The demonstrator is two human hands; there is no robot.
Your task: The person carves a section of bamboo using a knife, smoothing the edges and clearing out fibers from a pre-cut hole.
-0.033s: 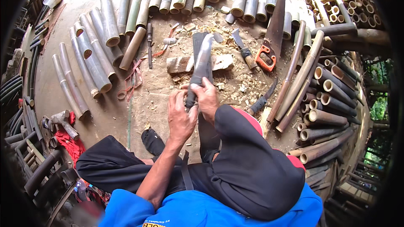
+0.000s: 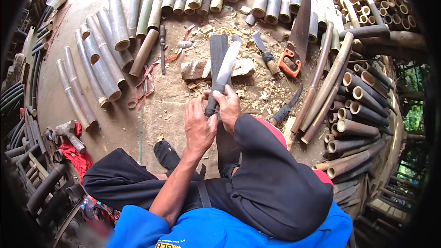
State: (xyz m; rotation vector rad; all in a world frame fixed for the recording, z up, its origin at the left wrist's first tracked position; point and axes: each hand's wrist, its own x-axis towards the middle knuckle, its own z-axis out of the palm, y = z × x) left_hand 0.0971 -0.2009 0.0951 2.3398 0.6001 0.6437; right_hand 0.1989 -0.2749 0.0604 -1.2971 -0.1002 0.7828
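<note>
My right hand (image 2: 227,105) is closed around the upper part of a knife's black-wrapped handle. The fingers of my left hand (image 2: 200,124) are closed on the lower end of that handle. The knife (image 2: 227,63) points away from me, tilted slightly right, its pale blade shining. Beneath it a long dark flat strip (image 2: 217,48) runs from between my legs across a split wood block (image 2: 195,70). The knife hides part of the strip, and my hands cover much of the handle.
Right of the block lie a hooked blade (image 2: 259,41), a handsaw with orange handle (image 2: 301,32) and a second curved knife (image 2: 287,108). A chisel-like tool (image 2: 162,48) lies left. Bamboo tubes (image 2: 105,78) ring the floor; wood chips (image 2: 266,94) are scattered. A hammer-like tool (image 2: 69,133) sits far left.
The knife has turned in my hands: its blade now leans more to the right and shows a broader, brighter face. My left hand has shifted slightly to the right.
</note>
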